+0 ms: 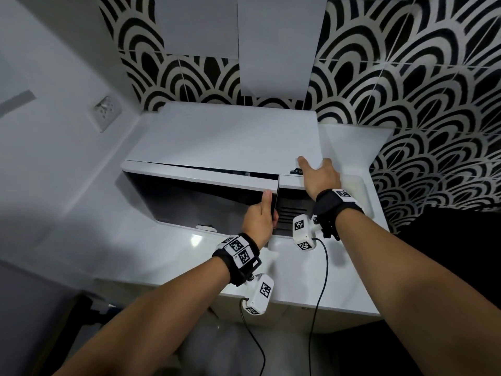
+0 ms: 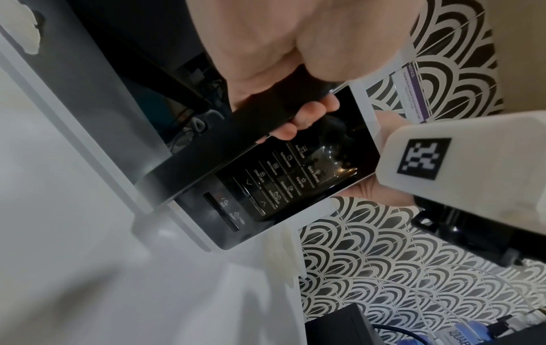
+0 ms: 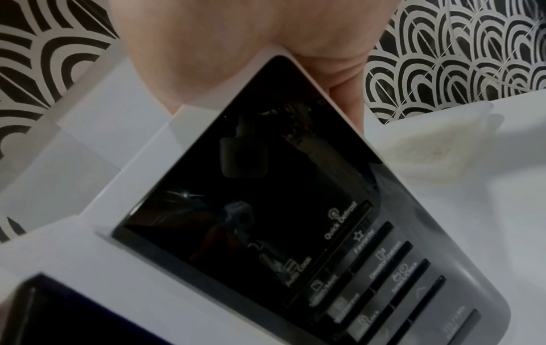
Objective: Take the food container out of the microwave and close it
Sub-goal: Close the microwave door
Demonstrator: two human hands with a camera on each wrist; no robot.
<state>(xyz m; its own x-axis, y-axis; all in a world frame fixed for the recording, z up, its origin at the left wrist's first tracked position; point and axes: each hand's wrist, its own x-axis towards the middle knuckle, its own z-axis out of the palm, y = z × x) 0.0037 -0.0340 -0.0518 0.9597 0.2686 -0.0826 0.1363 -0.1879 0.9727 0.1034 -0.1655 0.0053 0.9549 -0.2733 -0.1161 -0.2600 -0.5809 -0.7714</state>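
A white microwave [image 1: 225, 137] stands on the white counter with its dark door [image 1: 200, 202] pulled slightly ajar at the right edge. My left hand [image 1: 261, 215] grips the door's black handle strip [image 2: 266, 112], fingers [image 2: 310, 114] curled behind it and the thumb on the front. My right hand [image 1: 320, 175] lies flat on the microwave's top right corner above the control panel [image 3: 266, 186], with the fingers straight. The inside of the oven is dark and no food container shows in any view.
A translucent white plastic piece [image 3: 437, 149] lies on the counter [image 1: 298, 272] right of the microwave. Black-and-white patterned tiles [image 1: 420, 77] cover the wall behind, and a white wall with a socket [image 1: 105, 112] stands close on the left. Wrist-camera cables hang off the counter's front.
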